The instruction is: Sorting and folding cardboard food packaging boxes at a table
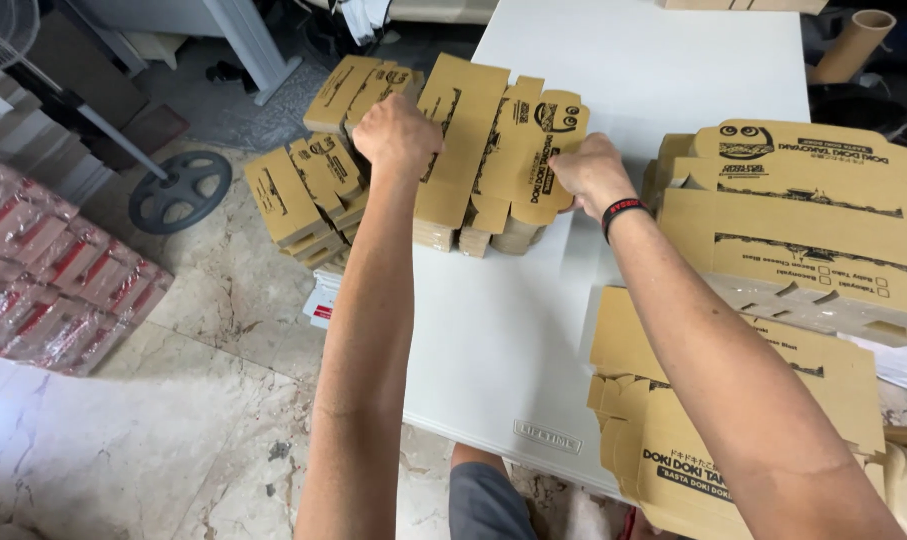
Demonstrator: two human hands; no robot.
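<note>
I see both of my hands reaching out to a stack of flat brown cardboard boxes [493, 160] that sits at the left edge of the white table [653, 60]. My left hand [398, 135] is curled into a fist on the left end of that stack, closed on the cardboard there. My right hand [593, 175] is on the right end of the stack, with its fingers pressed against the rounded flaps, but I cannot tell if it is gripping or just touching. So the stack lies right between my two hands, touching both. I think it could go wrong here, because the stack hangs partly over the left edge of the table. If I pull or push it unevenly, the loose sheets could fan out and slide off to the marble floor [173, 420]. A second pile of flat boxes [308, 195] leans just left of the stack, past the table edge, and a bump from my left arm could knock it over. The pieces are thin and slippery, so a weak hold on one end may let the bottom ones slip out. To the right of the stack, well apart from it, there are folded boxes [803, 230] piled on the table, and more flat ones [733, 400] lie nearer to me. A cardboard tube [853, 42] stands beyond the far right corner of the table.
</note>
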